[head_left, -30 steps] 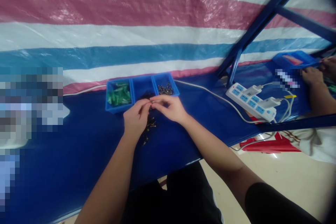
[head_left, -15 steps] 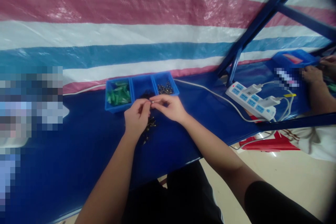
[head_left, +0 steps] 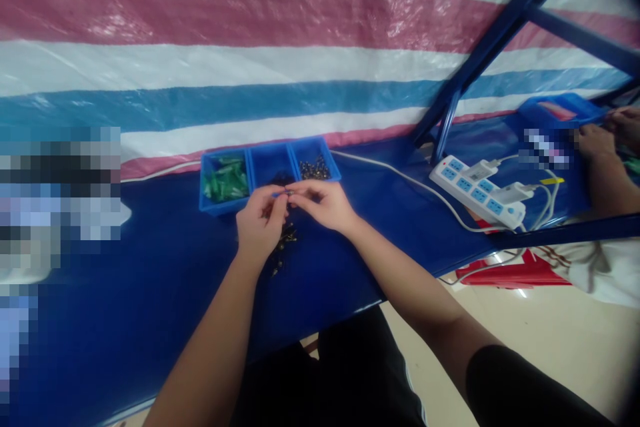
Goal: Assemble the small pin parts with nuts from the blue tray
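My left hand (head_left: 261,219) and my right hand (head_left: 323,203) meet fingertip to fingertip just in front of the blue divided bin (head_left: 225,207). Both are closed in a pinch around a tiny part (head_left: 289,193) with a metallic glint; its kind is too small to make out. Below the fingers, a small pile of dark and brass-coloured metal pieces (head_left: 285,240) lies on the table, partly covered by my left hand. The bin's left compartment holds green plastic pieces (head_left: 226,180), its middle one some black pieces (head_left: 281,177), its right one small metal parts (head_left: 314,168).
A white power strip (head_left: 477,192) with plugged-in adapters lies to the right, its cable (head_left: 390,170) running behind the bin. A blue metal frame (head_left: 480,57) rises beside it. At the far right a co-worker's hands (head_left: 597,143) are near another blue bin (head_left: 560,107).
My hands stay in nearly the same place, with the fingertips shifted slightly. A bit of blue now shows at my left fingertips beside the tiny part.
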`<state>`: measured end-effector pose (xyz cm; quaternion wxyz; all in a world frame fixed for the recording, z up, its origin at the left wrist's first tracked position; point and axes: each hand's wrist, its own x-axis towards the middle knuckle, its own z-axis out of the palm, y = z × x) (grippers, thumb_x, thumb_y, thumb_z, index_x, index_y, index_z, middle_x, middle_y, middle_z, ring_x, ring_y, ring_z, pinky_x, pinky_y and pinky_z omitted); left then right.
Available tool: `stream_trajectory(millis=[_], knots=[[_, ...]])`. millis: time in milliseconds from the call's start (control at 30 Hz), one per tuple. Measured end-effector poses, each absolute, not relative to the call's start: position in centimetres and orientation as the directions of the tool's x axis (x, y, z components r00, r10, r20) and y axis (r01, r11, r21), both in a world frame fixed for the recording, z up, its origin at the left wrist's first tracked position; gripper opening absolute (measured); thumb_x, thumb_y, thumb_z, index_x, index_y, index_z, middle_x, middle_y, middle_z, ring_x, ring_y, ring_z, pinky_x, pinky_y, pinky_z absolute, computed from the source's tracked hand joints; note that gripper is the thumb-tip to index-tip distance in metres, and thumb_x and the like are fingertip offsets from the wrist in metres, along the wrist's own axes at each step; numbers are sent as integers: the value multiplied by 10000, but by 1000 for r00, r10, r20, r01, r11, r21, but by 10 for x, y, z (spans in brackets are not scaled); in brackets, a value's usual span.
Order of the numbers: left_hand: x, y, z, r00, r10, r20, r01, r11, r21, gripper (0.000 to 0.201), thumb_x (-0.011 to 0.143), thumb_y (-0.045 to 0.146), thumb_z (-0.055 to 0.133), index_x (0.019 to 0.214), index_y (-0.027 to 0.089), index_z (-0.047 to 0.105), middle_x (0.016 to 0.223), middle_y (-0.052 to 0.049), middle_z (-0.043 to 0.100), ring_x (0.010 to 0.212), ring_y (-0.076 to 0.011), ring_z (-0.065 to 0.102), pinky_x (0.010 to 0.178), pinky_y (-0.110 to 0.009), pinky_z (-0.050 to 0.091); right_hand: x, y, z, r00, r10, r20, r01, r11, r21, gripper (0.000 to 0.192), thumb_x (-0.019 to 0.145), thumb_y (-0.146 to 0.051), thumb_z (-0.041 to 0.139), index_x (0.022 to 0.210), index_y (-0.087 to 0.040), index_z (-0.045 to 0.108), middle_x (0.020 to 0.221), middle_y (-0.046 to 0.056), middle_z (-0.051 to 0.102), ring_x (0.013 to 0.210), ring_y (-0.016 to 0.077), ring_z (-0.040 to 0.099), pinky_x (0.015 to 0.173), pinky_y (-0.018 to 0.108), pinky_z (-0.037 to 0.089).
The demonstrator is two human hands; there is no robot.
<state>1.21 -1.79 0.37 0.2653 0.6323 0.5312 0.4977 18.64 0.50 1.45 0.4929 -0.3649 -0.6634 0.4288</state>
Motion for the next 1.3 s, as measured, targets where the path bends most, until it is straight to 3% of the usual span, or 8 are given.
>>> stream_trajectory(millis=[367, 700, 1300], knots=[[14, -18, 5, -53, 927, 371, 412, -319, 854, 202, 963, 363, 595, 1030, 189, 674, 644, 28, 645, 521, -81, 607, 565, -197, 505, 184, 3, 15, -248, 908, 338, 39, 358, -933, 308, 881, -401, 734, 1106, -191, 750, 869, 29, 783, 724, 130, 725, 750, 282, 608], [11, -18, 4, -47, 928, 370, 417, -319, 851, 247, 925, 367, 651, 1105, 201, 683, 725, 12, 698, 538, -85, 644, 569, -191, 534, 184, 5, 13, -224, 928, 298, 29, 312, -950, 356, 880, -464, 725, 1099, -185, 755, 818, 22, 768, 709, 127, 717, 714, 266, 598], [9, -17, -2, -55, 915, 399, 466, -330, 821, 217, 949, 354, 612, 1058, 190, 704, 726, 1, 702, 573, -92, 657, 625, -208, 541, 184, 3, 16, -256, 916, 308, -1, 318, -948, 315, 865, -393, 753, 1097, -179, 753, 902, 44, 794, 767, 144, 756, 777, 291, 627]])
